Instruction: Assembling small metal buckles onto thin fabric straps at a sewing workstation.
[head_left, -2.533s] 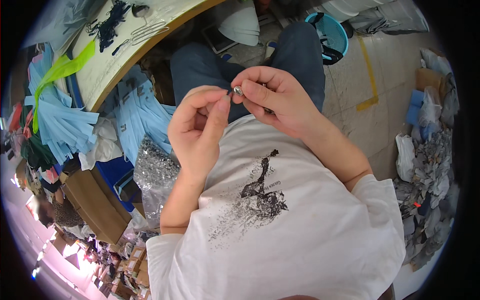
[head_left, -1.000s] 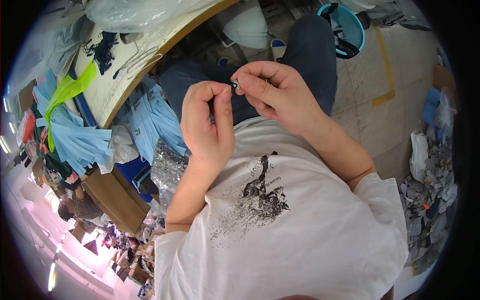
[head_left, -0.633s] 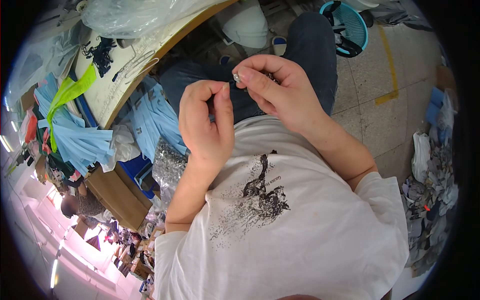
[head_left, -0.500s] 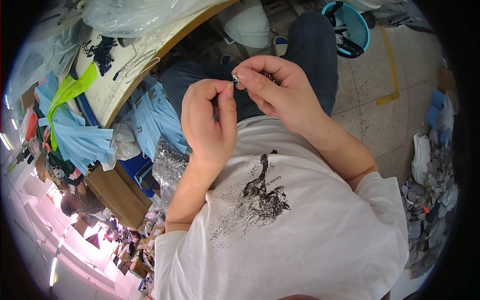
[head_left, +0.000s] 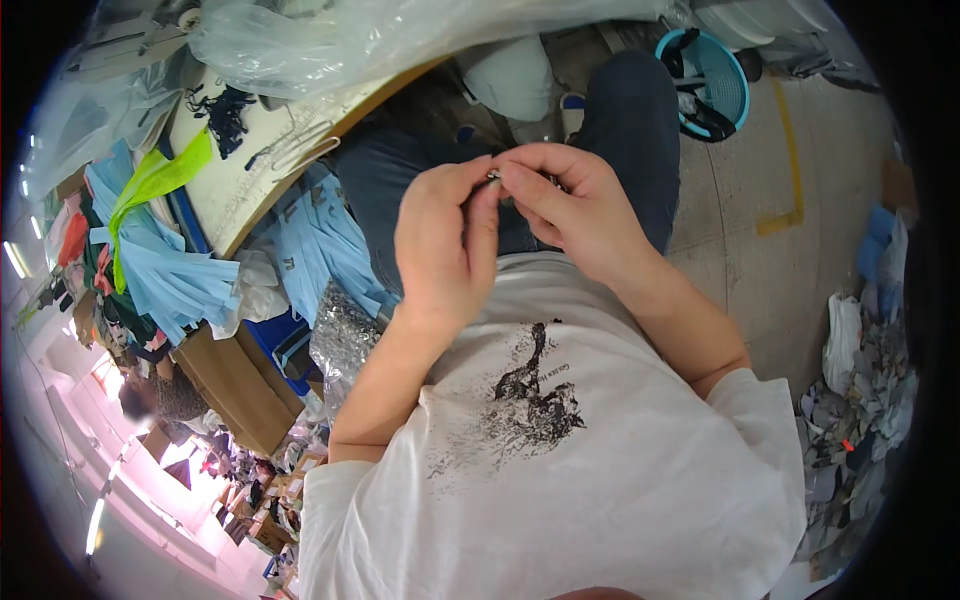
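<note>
Above my lap, both hands meet at the fingertips around a small shiny metal piece (head_left: 493,175), too small and too covered to name. My right hand (head_left: 575,205) pinches it between thumb and forefinger, its other fingers curled inward. Something dark and shiny shows between those curled fingers (head_left: 553,181), mostly hidden. My left hand (head_left: 440,240) is closed, with thumb and forefinger brought together right against the metal piece. Whatever lies between the left fingertips cannot be made out.
A pale table (head_left: 250,185) with dark cords and clear plastic stands at left. Light blue strips (head_left: 165,280) hang beside it, near a cardboard box (head_left: 235,385). A blue basket (head_left: 722,85) stands far right; grey scraps (head_left: 850,440) lie at right. Someone sits in the left background.
My left fingertips have come up against the metal piece, which was more exposed in my right hand before. The whole view has shifted slightly.
</note>
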